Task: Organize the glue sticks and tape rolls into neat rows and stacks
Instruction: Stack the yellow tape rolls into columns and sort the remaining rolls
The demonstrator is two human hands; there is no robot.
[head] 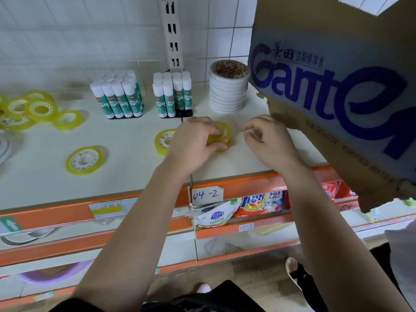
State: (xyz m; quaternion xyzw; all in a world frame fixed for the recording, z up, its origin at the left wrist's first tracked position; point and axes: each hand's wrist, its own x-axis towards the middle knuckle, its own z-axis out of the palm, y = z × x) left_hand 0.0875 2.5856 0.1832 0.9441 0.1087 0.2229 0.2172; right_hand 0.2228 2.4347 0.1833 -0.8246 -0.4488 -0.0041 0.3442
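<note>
Left hand (193, 140) curls over a yellow tape roll (222, 134), thumb low on the near rim and fingertips over the far edge, so the roll is gripped rather than merely touched. It is at mid-shelf, on or just above the white shelf (135, 131); whether it rests flat I cannot tell. Right hand (270, 143) hovers just beside it at 3 o'clock, fingers curled, thumb and forefinger close together. Something pale shows at the tips, but whether they pinch anything I cannot tell.

The step in hand looks like gathering loose yellow rolls into a stack. A second roll (163, 140) lies flat at 9 o'clock of the gripped one, partly hidden by the left hand. A third roll (85, 161) lies well apart toward 8 o'clock, and a loose heap of rolls (33, 109) sprawls at 10 o'clock. The glue sticks (119, 97) at 11 o'clock already stand upright in tight blocks, and a white tape stack (227, 88) at 12 o'clock is tidy, so the yellow rolls are what remains.

The next move probably calls for setting the gripped roll squarely on its 9 o'clock neighbour, core over core and edges flush, with the right hand steadying it.

The gripped roll is translucent yellow-green, glossy and thick, possibly two rolls together; the flat ones show white spoked cores
</note>
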